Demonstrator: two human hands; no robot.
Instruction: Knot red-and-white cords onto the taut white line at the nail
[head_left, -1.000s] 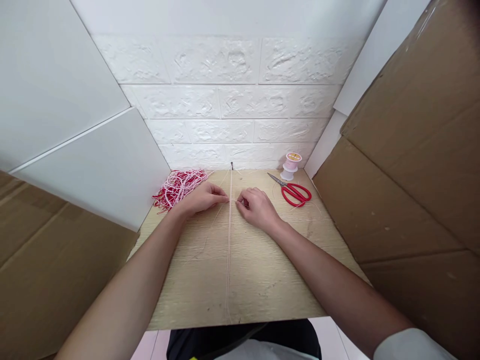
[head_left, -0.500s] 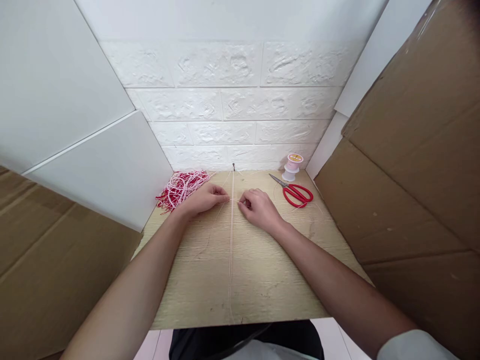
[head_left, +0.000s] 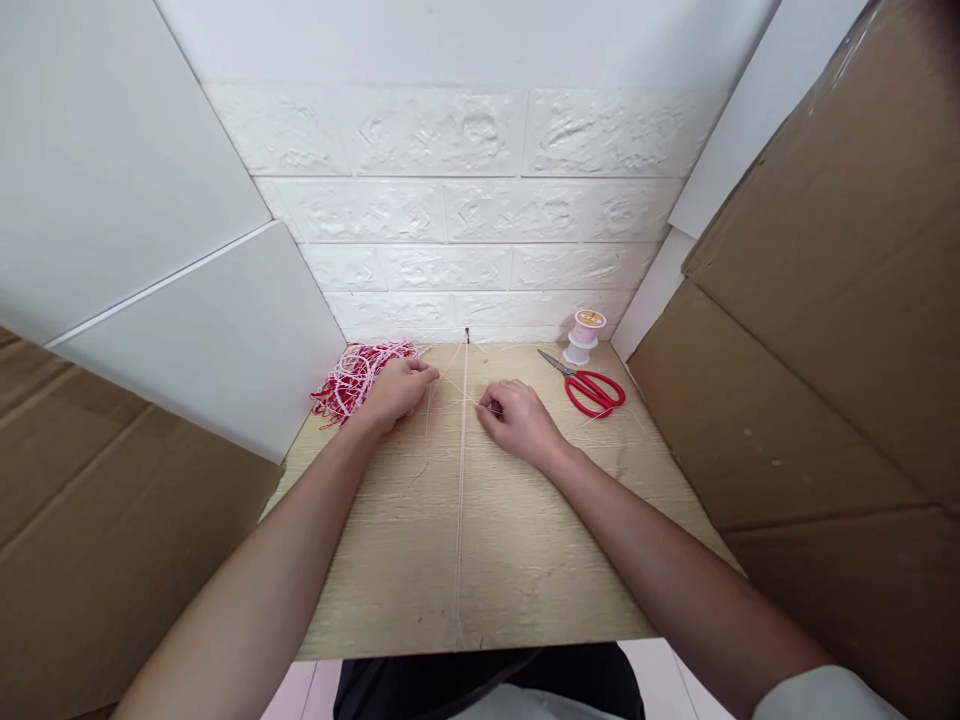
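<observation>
Thread (head_left: pixel 455 388), thin and pale, is pinched by the left hand (head_left: pixel 400 389) and right hand (head_left: pixel 517 417) either side of taut cream cords (head_left: pixel 461 480); it could be snarled by uneven pulling.

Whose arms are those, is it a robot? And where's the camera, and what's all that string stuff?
No robot here! Those are a person's own bare arms. The camera is worn on the person's head, so you look forward and down at the hands, almost as they would.

The left hand and the right hand both seem to be pinching thin pale thread, which stretches between them. It crosses some long pale cords running from a small dark peg towards the person.

On the wooden table, a red-and-white heap of cord lies by the left hand. Over on the right are red-handled scissors, with spools behind them near the white wall.
</observation>
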